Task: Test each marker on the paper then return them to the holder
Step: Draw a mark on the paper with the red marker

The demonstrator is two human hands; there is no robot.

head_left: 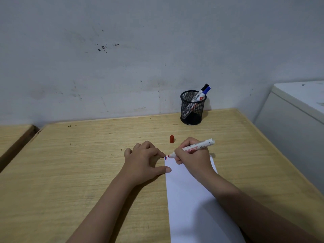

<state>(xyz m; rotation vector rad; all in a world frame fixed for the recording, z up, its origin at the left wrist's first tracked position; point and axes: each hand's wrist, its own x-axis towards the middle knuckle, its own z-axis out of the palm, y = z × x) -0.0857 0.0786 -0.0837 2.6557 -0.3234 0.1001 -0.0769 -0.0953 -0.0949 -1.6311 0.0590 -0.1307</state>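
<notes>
Nearest the camera, the white paper [189,199] runs lengthwise away from the person on the wooden desk [87,163], and it serves as the landmark here. At the paper's far left corner the left hand [143,160] pins the edge down, its thumb and forefinger pressed flat, holding nothing. Right beside it, over the paper's far end, the right hand [191,158] is wrapped tight round the red marker [198,147], nib down at that same corner, where short blue and red strokes [166,158] already sit. The marker's long axis tilts up and away to the right, butt end pointing off the paper's far right side.

Just beyond the paper's far edge stands the red cap [172,139], upright on the desk, a touch to the left of the marker's barrel. That's the relation to watch: I'd judge that recapping comes next, and the cap lies ahead of the nib, about equally near either hand, though only the left is free.

Farther back from the paper, near the wall, the black mesh holder [192,107] already carries two capped markers [203,92], leaning right. Red looks like the last one out.
</notes>
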